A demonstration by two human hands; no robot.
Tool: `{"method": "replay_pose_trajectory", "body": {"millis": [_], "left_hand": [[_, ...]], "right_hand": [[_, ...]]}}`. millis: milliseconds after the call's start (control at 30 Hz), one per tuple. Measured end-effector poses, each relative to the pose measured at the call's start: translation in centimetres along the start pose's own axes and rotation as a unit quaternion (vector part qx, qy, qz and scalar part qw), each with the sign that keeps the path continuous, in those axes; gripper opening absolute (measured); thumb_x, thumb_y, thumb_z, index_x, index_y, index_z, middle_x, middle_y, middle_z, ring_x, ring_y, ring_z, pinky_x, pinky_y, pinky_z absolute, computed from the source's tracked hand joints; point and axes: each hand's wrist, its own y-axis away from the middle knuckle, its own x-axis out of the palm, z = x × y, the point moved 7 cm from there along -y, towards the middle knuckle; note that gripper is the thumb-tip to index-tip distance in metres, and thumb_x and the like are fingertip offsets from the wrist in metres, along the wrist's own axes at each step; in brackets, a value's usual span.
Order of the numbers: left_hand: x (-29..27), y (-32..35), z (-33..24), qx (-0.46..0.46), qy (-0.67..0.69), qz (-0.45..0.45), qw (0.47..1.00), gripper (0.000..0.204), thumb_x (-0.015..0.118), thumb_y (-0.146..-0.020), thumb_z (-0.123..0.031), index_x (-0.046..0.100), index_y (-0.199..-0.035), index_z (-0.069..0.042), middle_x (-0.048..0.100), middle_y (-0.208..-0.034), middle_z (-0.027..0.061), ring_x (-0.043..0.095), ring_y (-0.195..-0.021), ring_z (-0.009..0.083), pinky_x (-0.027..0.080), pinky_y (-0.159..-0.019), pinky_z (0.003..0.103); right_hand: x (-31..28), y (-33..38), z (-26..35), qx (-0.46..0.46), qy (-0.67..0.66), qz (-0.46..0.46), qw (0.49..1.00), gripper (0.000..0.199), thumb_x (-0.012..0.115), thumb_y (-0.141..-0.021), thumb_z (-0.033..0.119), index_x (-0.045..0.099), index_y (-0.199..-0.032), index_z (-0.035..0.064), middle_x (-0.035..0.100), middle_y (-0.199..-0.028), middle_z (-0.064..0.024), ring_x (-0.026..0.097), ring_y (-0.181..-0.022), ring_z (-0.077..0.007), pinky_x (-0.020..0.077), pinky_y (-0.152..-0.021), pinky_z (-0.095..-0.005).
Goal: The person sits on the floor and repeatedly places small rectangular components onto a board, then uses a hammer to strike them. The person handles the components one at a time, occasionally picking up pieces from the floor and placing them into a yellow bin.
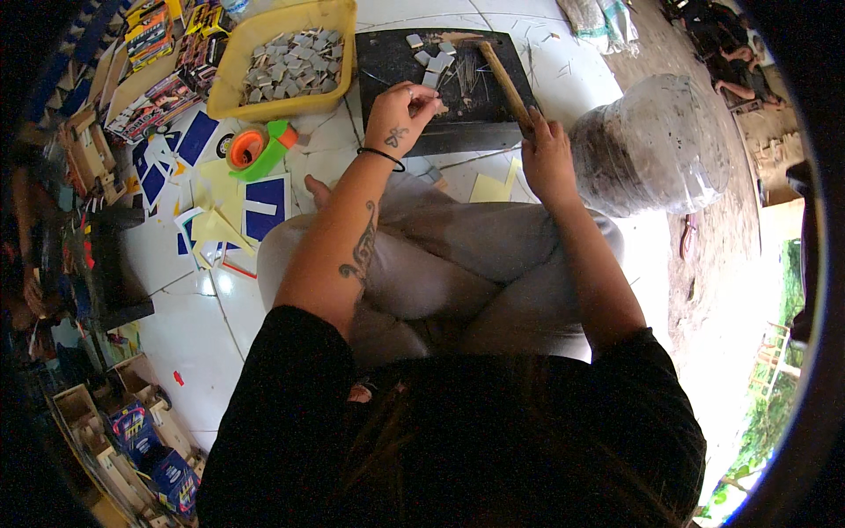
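From the head camera, you are sitting cross-legged on a white tiled floor [189, 326] with a flat black rectangular work board [387, 66] lying just past your knees. Your left hand [400, 114] reaches onto the near part of that board with its fingertips [431, 104] pinched together; whatever sits between them is too small to make out, so you cannot tell what it has hold of. Your right hand [547, 154] is wrapped shut around the near end of a hammer with a long brown wooden handle [503, 81], which runs diagonally up across the board to its head at the far edge. Small flat grey square pieces [433, 60] and a scatter of thin dark nails [466, 77] lie on the board between your two hands. Left of the board stands a yellow plastic tub [231, 77] filled with more grey pieces. Near it, an orange and green tape dispenser [260, 150] rests among blue and yellow paper cut-outs [264, 207]. A big clear plastic jug [656, 141] stands just right of your right hand
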Motion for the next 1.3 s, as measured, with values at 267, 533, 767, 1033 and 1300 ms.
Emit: {"method": "replay_pose_trajectory", "body": {"millis": [267,533,767,1033,1300], "left_hand": [[0.2,0.4,-2.9,0.008,0.034,0.101,0.994,0.013,0.067,-0.077,-0.013,0.068,-0.084,-0.003,0.065,-0.082,0.0109,0.064,-0.072,0.022,0.051,-0.066,0.03],[1.9,0.4,-2.1,-0.122,0.197,0.073,0.97,0.021,0.056,-0.089,-0.02,0.063,-0.094,-0.001,0.06,-0.071,0.0039,0.056,-0.061,0.0104,0.045,-0.056,0.025],[1.6,0.3,-2.4,-0.122,0.159,0.068,0.977,0.02,0.05,-0.092,-0.016,0.063,-0.086,-0.003,0.057,-0.061,0.0023,0.053,-0.054,0.0093,0.042,-0.052,0.024],[1.1,0.3,-3.9,-0.091,0.147,0.073,0.982,0.022,0.048,-0.093,-0.016,0.062,-0.082,-0.003,0.052,-0.059,0.001,0.049,-0.054,0.0082,0.039,-0.052,0.024],[0.7,0.0,-4.7,-0.068,0.187,0.096,0.975,0.024,0.048,-0.093,-0.018,0.061,-0.08,-0.003,0.051,-0.057,0.0001,0.047,-0.052,0.0068,0.037,-0.049,0.023]], "right_hand": [[0.7,-6.4,6.0,-0.066,-0.324,0.048,0.943,0.026,0.067,-0.084,0.018,0.062,-0.1,-0.0019,0.066,-0.086,-0.009,0.062,-0.077,-0.0143,0.0481,-0.069,-0.0271],[2.2,-6.0,4.1,0.02,-0.491,-0.005,0.871,0.018,0.067,-0.083,0.017,0.069,-0.085,-0.0008,0.066,-0.07,-0.0028,0.055,-0.063,-0.0066,0.0451,-0.058,-0.0239],[2.4,-6.5,4.6,0.02,-0.464,0.031,0.885,0.022,0.066,-0.083,0.021,0.068,-0.08,-0.0004,0.064,-0.064,-0.0039,0.053,-0.058,-0.0059,0.0429,-0.054,-0.0237],[1.6,-6.4,4.8,0.04,-0.453,0.067,0.888,0.026,0.064,-0.085,0.023,0.066,-0.076,-0.0011,0.062,-0.061,-0.004,0.054,-0.055,-0.0082,0.0428,-0.053,-0.0243],[0.7,-5.8,5.7,0.048,-0.569,0.153,0.807,0.02,0.057,-0.09,0.019,0.066,-0.089,0.0017,0.064,-0.073,-0.0035,0.057,-0.067,-0.0092,0.0445,-0.062,-0.0229]]}}
